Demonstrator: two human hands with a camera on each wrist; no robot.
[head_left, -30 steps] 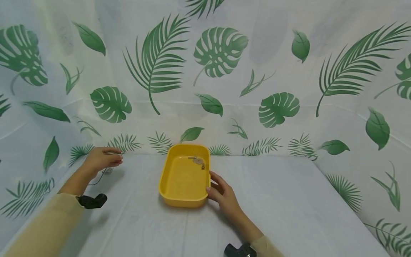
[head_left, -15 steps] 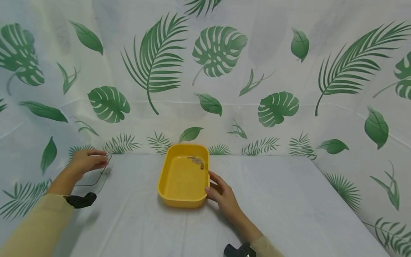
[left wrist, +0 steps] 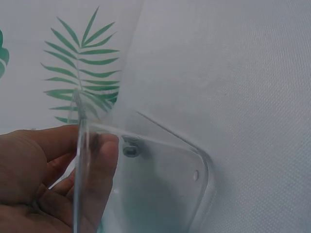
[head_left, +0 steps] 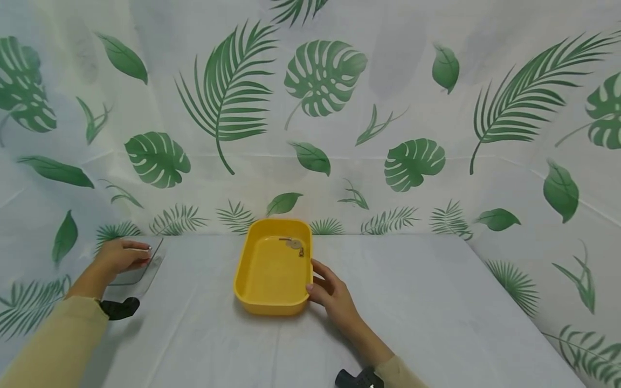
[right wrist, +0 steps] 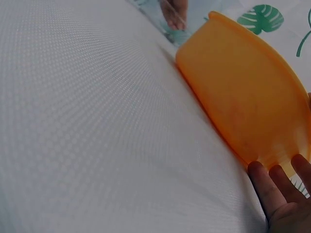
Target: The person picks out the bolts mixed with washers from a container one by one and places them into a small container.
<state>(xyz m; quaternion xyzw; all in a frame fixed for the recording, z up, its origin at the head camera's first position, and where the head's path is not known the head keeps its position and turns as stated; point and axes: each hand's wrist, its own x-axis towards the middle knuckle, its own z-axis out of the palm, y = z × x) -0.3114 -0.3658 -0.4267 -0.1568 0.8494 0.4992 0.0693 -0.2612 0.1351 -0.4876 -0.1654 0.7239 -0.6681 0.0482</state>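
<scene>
A yellow plastic tray (head_left: 264, 280) stands on the white cloth in the middle, with a small metal key-like piece (head_left: 294, 245) in its far end. My right hand (head_left: 326, 288) grips the tray's right rim, thumb on top and fingers (right wrist: 277, 194) against the outer wall (right wrist: 243, 107). At the far left my left hand (head_left: 123, 256) holds a clear plastic lid (head_left: 143, 267) by its edge, tilted low over the table. In the left wrist view the lid (left wrist: 160, 189) stands on edge between thumb and fingers (left wrist: 29, 170), its far corner near the cloth.
The white table cloth (head_left: 417, 302) runs to leaf-printed curtain walls (head_left: 339, 134) at the back and on both sides. The left hand (right wrist: 175, 12) and lid show small at the top of the right wrist view.
My left hand has moved left and down toward the table, carrying the clear lid. The right hand has stayed on the tray's rim.
</scene>
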